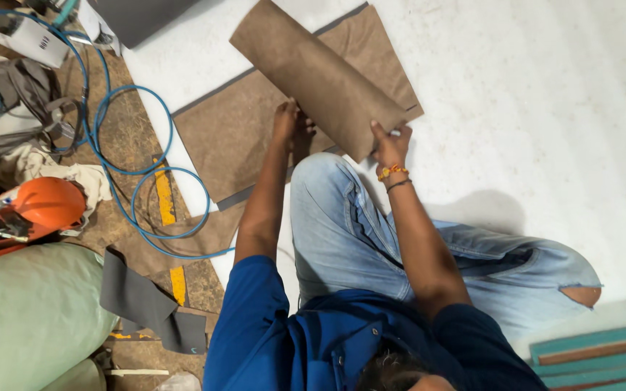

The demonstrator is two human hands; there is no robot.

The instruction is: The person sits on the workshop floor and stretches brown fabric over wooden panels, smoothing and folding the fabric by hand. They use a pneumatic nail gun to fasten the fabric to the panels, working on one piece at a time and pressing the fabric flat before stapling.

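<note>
I sit on a white floor covering (530, 108) in a blue shirt and jeans. Both hands hold up a stiff brown sheet (313, 72), tilted from the upper left to the lower right. My left hand (290, 124) grips its lower long edge. My right hand (391, 145), with bracelets at the wrist, grips its lower right corner and also seems to pinch a small white object. Below the held piece lies a larger brown sheet with a grey border (230, 141), flat on the floor in front of my knee.
A blue hose (133, 192) coils over the dark floor at left. An orange helmet (48, 203), a pale green roll (27, 311), cloth bundles and a grey strip of material (146, 304) lie at left. Teal boards (595, 355) sit at the bottom right.
</note>
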